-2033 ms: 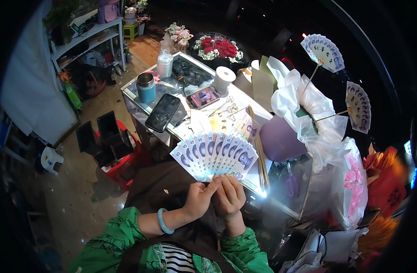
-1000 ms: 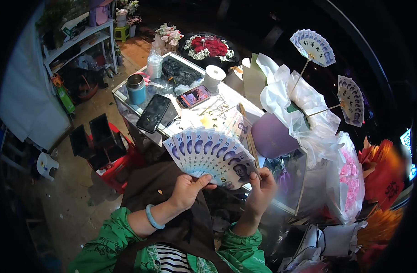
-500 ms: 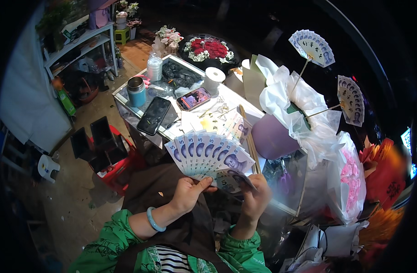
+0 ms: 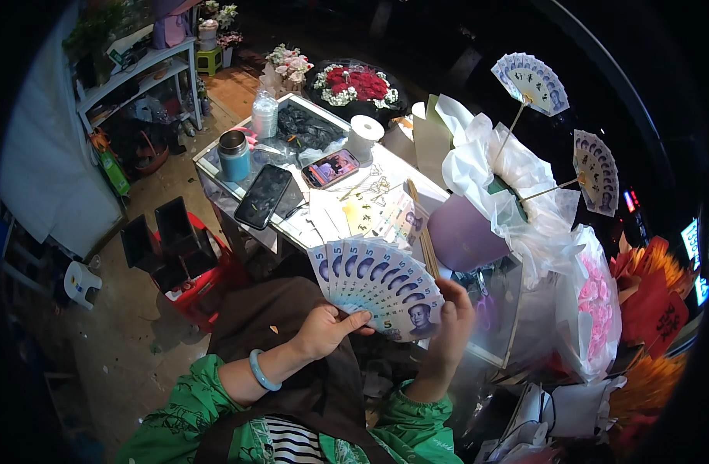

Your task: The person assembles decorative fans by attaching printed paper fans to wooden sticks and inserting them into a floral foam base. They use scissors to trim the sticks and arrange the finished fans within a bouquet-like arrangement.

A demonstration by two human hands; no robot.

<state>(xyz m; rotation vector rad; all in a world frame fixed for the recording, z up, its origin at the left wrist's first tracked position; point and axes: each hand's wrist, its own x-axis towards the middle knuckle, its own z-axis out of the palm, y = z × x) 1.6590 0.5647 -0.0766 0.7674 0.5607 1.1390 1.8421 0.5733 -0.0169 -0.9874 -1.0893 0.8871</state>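
A fan of purple banknotes [image 4: 374, 280] is spread between my hands, over the near edge of the table. My left hand [image 4: 326, 329] pinches the fan's lower end, thumb on top of the notes. At the right end, my right hand [image 4: 449, 323] is closed at the edge of the front note, its fingertips partly hidden. Just beyond the fan lie some loose banknotes [image 4: 407, 220] and a yellow paper piece [image 4: 360, 216]. Two finished banknote fans [image 4: 531, 83] [image 4: 596, 172] stand on sticks in a white-wrapped bouquet [image 4: 478, 158] to the right.
The white table [image 4: 312, 228] carries two phones [image 4: 261, 196] [image 4: 330, 168], a blue cup [image 4: 234, 157], a ribbon roll [image 4: 363, 138] and thin sticks [image 4: 425, 240]. Pink flowers [image 4: 596, 305] stand at right. A red stool [image 4: 202, 294] with black pots stands at left.
The front notes, folded over at the right half a second ago, now lie flat in the fan. The fan has shifted slightly right and toward me, and my right hand has moved slightly right.
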